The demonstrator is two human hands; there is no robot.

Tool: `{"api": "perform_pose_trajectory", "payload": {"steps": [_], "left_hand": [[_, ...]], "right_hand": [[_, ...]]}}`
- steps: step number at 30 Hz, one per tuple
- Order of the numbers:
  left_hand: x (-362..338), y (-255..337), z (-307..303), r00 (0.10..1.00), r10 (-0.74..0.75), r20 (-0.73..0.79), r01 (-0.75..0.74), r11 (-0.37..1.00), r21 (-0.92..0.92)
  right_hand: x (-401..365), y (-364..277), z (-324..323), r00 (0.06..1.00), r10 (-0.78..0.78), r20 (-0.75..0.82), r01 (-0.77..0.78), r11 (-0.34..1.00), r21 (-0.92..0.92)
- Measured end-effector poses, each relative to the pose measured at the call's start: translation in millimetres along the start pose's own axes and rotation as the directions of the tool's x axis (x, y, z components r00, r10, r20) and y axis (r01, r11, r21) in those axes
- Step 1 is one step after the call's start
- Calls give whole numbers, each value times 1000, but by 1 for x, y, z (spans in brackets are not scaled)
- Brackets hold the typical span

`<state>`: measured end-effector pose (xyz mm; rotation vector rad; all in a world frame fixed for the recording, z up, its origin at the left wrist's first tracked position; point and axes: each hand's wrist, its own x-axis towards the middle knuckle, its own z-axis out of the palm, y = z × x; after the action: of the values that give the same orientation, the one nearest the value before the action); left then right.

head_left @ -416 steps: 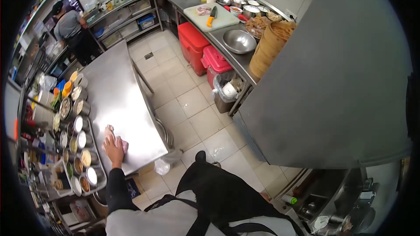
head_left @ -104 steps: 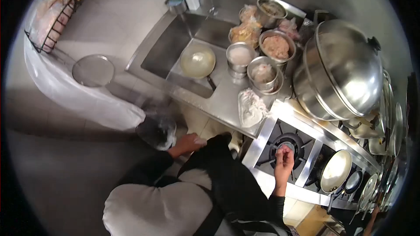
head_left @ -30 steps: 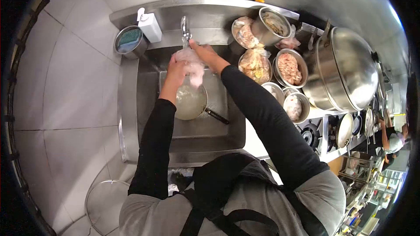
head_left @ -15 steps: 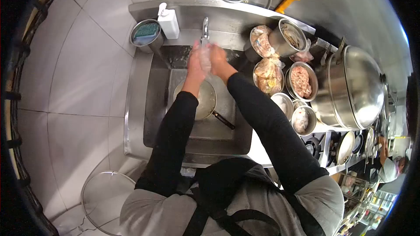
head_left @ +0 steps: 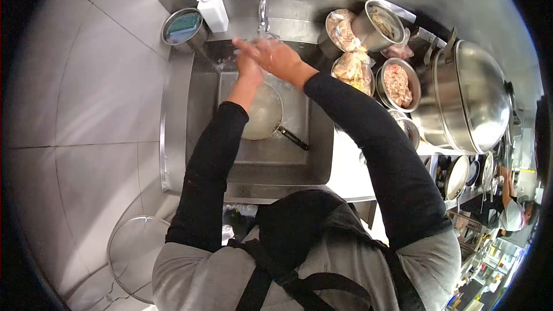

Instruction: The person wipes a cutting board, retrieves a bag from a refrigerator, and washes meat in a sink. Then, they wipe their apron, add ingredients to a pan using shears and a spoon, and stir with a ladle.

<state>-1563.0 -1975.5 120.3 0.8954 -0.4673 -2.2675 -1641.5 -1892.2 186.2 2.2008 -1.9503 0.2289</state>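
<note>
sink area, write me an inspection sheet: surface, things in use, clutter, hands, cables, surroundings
Surface: sink looks wet inside
Things in use: pan inside the sink, handle toward the lower right; tap just beyond the hands
Clutter: pots and bags of what looks like raw meat crowded at right; pump bottle and sponge pot at the back left
Hands: right hand over left hand, right fingers extended; left grip mostly hidden
Cables: nothing seen
Surroundings: big lidded pot at right, another person farther off
</note>
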Motion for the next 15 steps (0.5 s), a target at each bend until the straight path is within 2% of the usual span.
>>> {"api": "perform_pose_trajectory", "payload": {"steps": [1, 2, 3, 4, 5, 6, 7, 8, 9, 10, 11, 12, 13, 14, 15], "left_hand": [[11, 6, -10, 952, 300, 60, -283, 789, 545], [19, 13, -13, 828, 491, 270, -429, 245, 870], [27, 15, -12, 819, 557, 135, -493, 564, 662], [23, 18, -12, 816, 562, 132, -495, 563, 662], [16, 22, -11, 785, 564, 257, -527, 388, 756], [7, 26, -11, 756, 536, 376, -546, 199, 814], [2, 31, -12, 756, 538, 373, -544, 199, 815], [-5, 34, -13, 721, 457, 521, -601, 37, 798], [-10, 37, -14, 676, 347, 649, -656, -118, 746], [-17, 37, -10, 678, 343, 650, -656, -117, 746], [-22, 34, -7, 538, 345, 769, -803, -67, 592], [-26, 31, -4, 379, 358, 854, -912, -15, 411], [-22, 29, -7, 344, 310, 887, -931, -10, 364], [-21, 25, -13, 346, 311, 885, -930, -8, 367], [-23, 21, -22, 597, 271, 755, -799, 124, 588]], "right_hand": [[10, -7, -5, 984, 171, 48, -172, 985, 21], [12, -6, 7, 985, 163, 47, -165, 986, 24], [12, -7, 18, 960, 278, 1, -270, 931, 246], [12, -7, 34, 918, 395, -15, -345, 819, 459], [13, -5, 49, 922, 388, -17, -337, 821, 460], [10, -5, 64, 925, 272, -265, -122, 874, 470], [8, -4, 72, 853, 151, -499, 91, 900, 426], [3, -4, 55, 854, 151, -497, 91, 899, 429], [-3, -4, 20, 964, 250, 87, -231, 635, 737], [-9, -4, -1, 768, 96, 633, -629, 303, 716], [-16, -4, -2, 766, 99, 635, -632, 298, 715], [-23, -3, -3, 749, 139, 648, -662, 195, 724], [-28, -2, -4, 731, 176, 660, -679, 93, 728], [-31, -2, -5, 709, 207, 674, -687, -9, 726], [-33, -3, -5, 686, 235, 689, -685, -112, 720]]}}
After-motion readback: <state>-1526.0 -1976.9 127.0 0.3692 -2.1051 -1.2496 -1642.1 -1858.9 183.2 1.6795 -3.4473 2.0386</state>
